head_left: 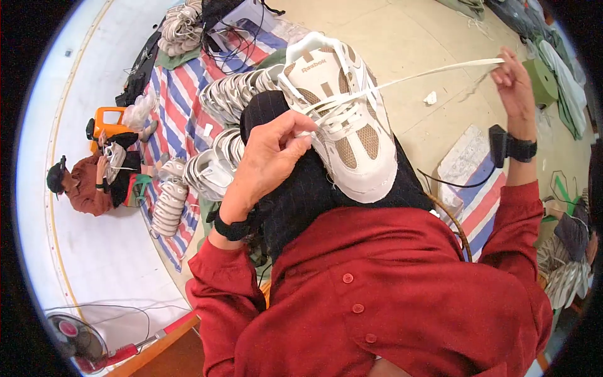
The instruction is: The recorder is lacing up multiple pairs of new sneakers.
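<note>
A white sneaker (370, 166) with tan mesh panels rests on my dark-trousered lap, its toe toward me. White shoelace (433, 72) runs through its lower eyelets and stretches from the tongue out to the right. My right hand (516, 88) is raised well away from the shoe, its fingertips closed on the far end of that lace. Beside the eyelets on the shoe's left side, my left hand (276, 154) pinches a short bit of lace between thumb and forefinger.
Rows of white sneakers (220, 97) stand at left on a striped sheet (182, 94). A person (88, 182) sits farther left, holding a shoe. A fan (78, 336) is at lower left, a green roll (540, 81) at right. Lace bundles (565, 276) hang at lower right.
</note>
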A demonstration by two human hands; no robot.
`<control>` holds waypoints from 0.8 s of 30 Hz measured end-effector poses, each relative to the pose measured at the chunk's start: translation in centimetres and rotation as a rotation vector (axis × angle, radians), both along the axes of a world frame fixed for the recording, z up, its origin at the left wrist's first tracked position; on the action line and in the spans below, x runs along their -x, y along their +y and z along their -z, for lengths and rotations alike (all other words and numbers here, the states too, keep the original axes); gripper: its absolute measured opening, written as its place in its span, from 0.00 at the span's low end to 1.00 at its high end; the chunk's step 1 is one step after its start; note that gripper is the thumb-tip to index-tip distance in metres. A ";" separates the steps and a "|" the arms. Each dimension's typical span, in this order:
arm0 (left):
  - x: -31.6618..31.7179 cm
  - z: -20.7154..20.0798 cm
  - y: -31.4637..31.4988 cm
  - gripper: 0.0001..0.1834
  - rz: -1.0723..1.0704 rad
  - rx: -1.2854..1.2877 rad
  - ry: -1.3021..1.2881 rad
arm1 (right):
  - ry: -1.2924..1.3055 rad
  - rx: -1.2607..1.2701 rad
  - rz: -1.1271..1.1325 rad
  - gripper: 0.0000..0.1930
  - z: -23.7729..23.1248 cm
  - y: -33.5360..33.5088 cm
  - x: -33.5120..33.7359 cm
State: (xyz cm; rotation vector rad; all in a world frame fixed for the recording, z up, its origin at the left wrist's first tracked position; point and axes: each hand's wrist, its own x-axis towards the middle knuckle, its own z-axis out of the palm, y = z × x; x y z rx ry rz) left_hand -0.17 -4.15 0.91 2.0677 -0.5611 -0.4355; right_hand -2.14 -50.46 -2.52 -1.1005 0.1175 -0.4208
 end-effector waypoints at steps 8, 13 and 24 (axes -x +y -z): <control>-0.8 1.3 -1.4 0.14 -0.023 0.072 -0.109 | -0.056 0.156 0.122 0.08 -3.5 -6.2 -0.7; -1.1 3.0 -2.1 0.18 -0.060 0.042 -0.464 | -0.067 0.180 0.133 0.07 -3.8 -9.0 -3.7; -2.0 3.0 -2.2 0.20 0.020 -0.062 -0.571 | -0.030 0.623 -0.295 0.19 -3.3 -34.4 -10.4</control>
